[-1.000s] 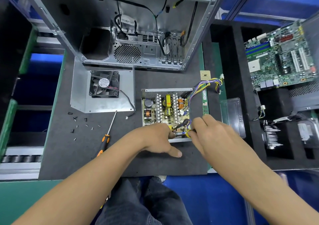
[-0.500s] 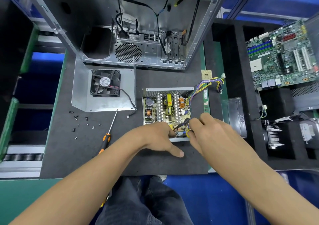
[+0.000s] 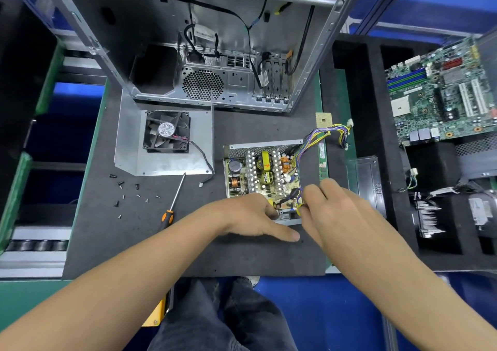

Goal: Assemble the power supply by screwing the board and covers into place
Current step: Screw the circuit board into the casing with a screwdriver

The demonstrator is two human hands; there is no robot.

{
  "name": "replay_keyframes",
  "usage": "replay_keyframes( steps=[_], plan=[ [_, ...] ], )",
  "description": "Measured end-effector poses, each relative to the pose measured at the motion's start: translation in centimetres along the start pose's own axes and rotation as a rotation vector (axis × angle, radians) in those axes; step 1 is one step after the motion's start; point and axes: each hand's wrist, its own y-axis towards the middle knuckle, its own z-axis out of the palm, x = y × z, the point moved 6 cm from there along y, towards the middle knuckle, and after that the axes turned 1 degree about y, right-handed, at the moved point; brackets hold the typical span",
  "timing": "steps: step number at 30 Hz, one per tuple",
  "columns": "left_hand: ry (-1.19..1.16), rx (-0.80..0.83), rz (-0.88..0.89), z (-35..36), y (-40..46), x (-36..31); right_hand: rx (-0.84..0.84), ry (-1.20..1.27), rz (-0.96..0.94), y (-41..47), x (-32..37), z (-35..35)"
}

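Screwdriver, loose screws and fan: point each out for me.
Screwdriver point(image 3: 168, 216), head view, on its orange and black handle.
Loose screws point(image 3: 120, 184), head view, on one black screw of the scatter on the mat.
Fan point(image 3: 166, 129), head view, on its round hub label.

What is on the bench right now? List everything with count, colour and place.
power supply: one, open metal box with board inside, mat centre
wire bundle: one, purple and yellow, trailing from the supply's far right corner
cover plate with black fan: one, silver, left of supply
screwdriver: one, orange and black handle, below the plate
screws: about ten, dark, loose on mat at left
computer case: one, grey, far side
motherboard: one, green, right foam tray
left hand: rests on supply's near edge
right hand: pinches the yellow wire at supply's near right corner
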Motion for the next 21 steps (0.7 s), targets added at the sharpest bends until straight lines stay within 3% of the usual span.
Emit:
replay_keyframes(
  steps=[2,3,5,9,13,15,21],
  plan=[
    [0.005,0.002,0.012,-0.1,-0.3,-0.2,-0.083,-0.051,0.010,-0.3,-0.5,-1.3],
    [0.009,0.001,0.019,-0.1,-0.3,-0.2,-0.205,0.019,0.036,-0.8,-1.4,-1.8],
    [0.005,-0.003,0.026,-0.1,-0.5,-0.3,-0.430,0.374,0.154,-1.8,-4.5,-2.5],
    [-0.044,-0.007,0.004,-0.1,-0.7,0.0,-0.463,0.885,0.419,-2.0,-11.1,2.4],
    [-0.049,-0.008,0.006,-0.1,-0.4,0.1,-0.413,1.616,0.700,-0.4,-12.1,10.8],
    [-0.045,-0.002,0.005,-0.1,-0.3,0.2,-0.345,1.648,0.766,0.5,-11.2,13.3],
    [-0.023,-0.002,0.023,-0.1,-0.5,0.1,-0.254,1.564,0.575,1.5,-7.6,13.8]
  ],
)
